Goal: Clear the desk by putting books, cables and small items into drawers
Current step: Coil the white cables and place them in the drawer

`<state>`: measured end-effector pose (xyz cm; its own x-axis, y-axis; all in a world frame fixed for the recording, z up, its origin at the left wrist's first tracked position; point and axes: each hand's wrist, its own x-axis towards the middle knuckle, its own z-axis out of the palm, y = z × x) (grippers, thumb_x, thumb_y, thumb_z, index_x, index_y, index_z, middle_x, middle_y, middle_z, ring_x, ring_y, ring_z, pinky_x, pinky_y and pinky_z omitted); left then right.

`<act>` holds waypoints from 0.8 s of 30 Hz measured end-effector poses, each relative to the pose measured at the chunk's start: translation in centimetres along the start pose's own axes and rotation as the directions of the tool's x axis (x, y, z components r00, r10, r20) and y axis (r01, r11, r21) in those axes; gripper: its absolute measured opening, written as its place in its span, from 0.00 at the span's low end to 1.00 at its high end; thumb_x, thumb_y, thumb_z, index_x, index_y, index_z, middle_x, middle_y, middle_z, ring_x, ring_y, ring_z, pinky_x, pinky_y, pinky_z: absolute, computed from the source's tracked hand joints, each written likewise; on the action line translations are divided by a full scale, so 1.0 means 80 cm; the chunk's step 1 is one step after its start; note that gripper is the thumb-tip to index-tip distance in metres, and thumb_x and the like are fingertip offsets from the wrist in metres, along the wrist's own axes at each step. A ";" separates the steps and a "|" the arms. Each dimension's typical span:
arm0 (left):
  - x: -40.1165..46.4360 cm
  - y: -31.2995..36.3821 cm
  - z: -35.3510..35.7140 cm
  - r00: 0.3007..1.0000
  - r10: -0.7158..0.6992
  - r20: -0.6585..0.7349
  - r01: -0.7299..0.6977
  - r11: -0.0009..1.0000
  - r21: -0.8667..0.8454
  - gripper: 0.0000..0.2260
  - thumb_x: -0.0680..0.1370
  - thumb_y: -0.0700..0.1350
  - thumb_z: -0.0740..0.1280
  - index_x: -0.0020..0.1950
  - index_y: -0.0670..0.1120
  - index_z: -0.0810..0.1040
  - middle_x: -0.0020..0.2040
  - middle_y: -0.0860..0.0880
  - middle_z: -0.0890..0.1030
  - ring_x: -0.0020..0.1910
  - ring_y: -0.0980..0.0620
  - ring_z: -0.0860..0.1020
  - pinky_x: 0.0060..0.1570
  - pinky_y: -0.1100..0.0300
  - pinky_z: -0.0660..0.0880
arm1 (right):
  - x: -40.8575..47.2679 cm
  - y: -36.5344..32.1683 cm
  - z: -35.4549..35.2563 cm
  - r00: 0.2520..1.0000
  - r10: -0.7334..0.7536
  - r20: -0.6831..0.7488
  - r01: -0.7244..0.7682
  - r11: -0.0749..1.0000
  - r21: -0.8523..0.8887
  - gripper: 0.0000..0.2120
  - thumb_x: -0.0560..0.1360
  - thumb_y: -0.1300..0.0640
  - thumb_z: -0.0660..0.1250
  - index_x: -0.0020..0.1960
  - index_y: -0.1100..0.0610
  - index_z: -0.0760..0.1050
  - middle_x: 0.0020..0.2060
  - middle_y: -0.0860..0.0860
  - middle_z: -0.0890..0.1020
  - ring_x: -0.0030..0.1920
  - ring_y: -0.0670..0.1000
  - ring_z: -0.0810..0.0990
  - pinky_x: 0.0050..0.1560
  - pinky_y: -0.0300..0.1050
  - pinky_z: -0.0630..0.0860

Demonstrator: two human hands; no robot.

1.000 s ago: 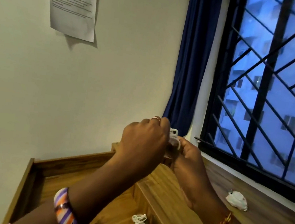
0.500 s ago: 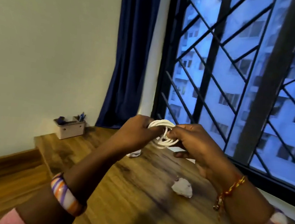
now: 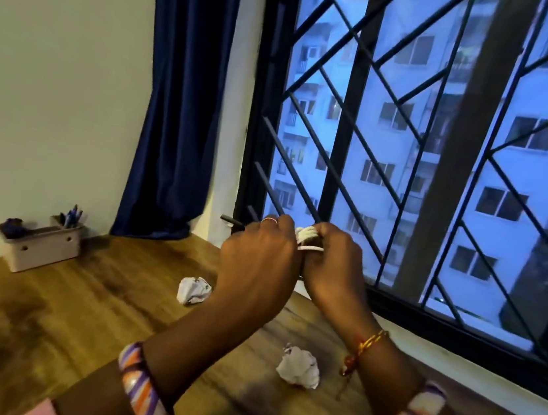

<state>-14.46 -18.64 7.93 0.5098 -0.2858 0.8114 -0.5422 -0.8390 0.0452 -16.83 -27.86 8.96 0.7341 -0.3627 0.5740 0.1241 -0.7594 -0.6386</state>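
2 hands (image 3: 293, 265) gripping 1 coiled cable (image 3: 308, 239), 2 paper balls (image 3: 298, 366)

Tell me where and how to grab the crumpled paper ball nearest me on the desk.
Take the near paper ball from straight above, fingertips closing across its widest middle. It sits alone on bare desk, an irregular crumpled lump with no handle or flat edge, so a top pinch probably suits it best. Both the left hand and right hand currently hold the coiled white cable.
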 end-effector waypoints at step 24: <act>-0.192 -0.071 -0.249 0.487 -0.042 0.872 0.873 -0.003 -0.487 0.10 0.75 0.42 0.63 0.33 0.48 0.73 0.23 0.53 0.67 0.22 0.59 0.63 0.23 0.67 0.59 | -0.236 -0.152 -0.081 0.877 -0.045 0.478 -0.217 0.851 0.478 0.16 0.65 0.72 0.73 0.48 0.58 0.79 0.42 0.63 0.82 0.31 0.46 0.81 0.29 0.35 0.78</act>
<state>-32.53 -0.27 6.85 0.8536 -0.5080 -0.1153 0.1215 -0.0212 0.9924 -36.50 -15.32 9.20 0.9576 -0.0261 0.2868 0.2650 -0.3098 -0.9131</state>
